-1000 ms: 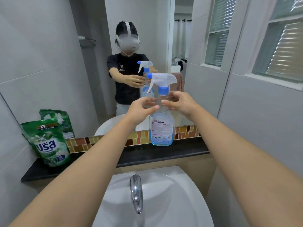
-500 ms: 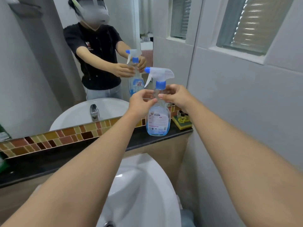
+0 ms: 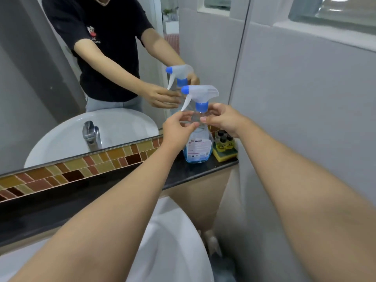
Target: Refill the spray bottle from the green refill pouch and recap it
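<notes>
Mirror [image 3: 61, 78] far left, reflecting white basin and tap. Mosaic tile strip [image 3: 81, 169] under it, above dark ledge [image 3: 193, 171]. Left hand [image 3: 177, 129] curls round spray bottle [image 3: 196, 147] neck from left, thumb and fingers closed on it. Bottle upright on ledge, far centre, blue collar and white trigger head on top, little blue liquid inside. Right hand [image 3: 223, 119] grips neck from right. Yellow sponge [image 3: 224, 154] with small bottles just right of bottle.

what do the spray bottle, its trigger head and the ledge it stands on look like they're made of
Spray bottle: clear glossy plastic, apparently; liquid shows through.
Trigger head: frosted, translucent white plastic with blue collar and nozzle.
Ledge: dark polished stone or a look-alike; it is black and faintly shiny.
</notes>
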